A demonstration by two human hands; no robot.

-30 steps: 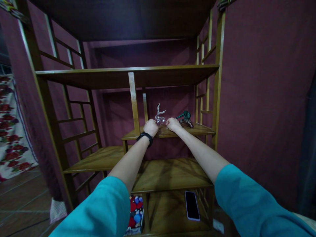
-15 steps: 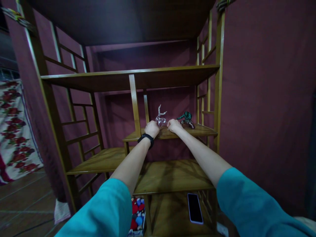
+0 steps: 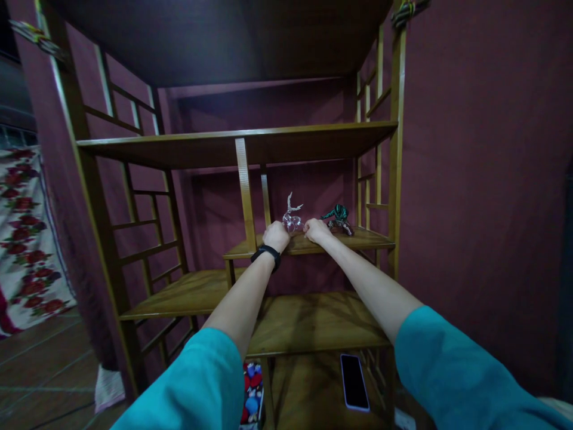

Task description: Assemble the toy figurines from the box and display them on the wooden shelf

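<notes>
A clear glass deer figurine [image 3: 293,222] with tall frosted antlers stands upright on the raised middle shelf [image 3: 358,239]. My left hand [image 3: 276,236], below a black wristband [image 3: 265,257], is closed at the deer's left side, its fingertips hidden behind the hand. From the other side, my right hand [image 3: 316,230] pinches at the deer's right end with curled fingers. Just right of that hand sits a dark green and bronze figurine [image 3: 339,218], apart from the deer.
A wooden post [image 3: 245,197] rises left of my left hand, and a long shelf [image 3: 277,132] runs overhead. Lower down are a step shelf [image 3: 313,325], a phone [image 3: 354,382] lying flat, and a box of red and blue items [image 3: 253,397].
The view has shifted slightly, so everything sits a little lower in the picture. Both hands stay at the glass deer, which has not visibly moved on the shelf.
</notes>
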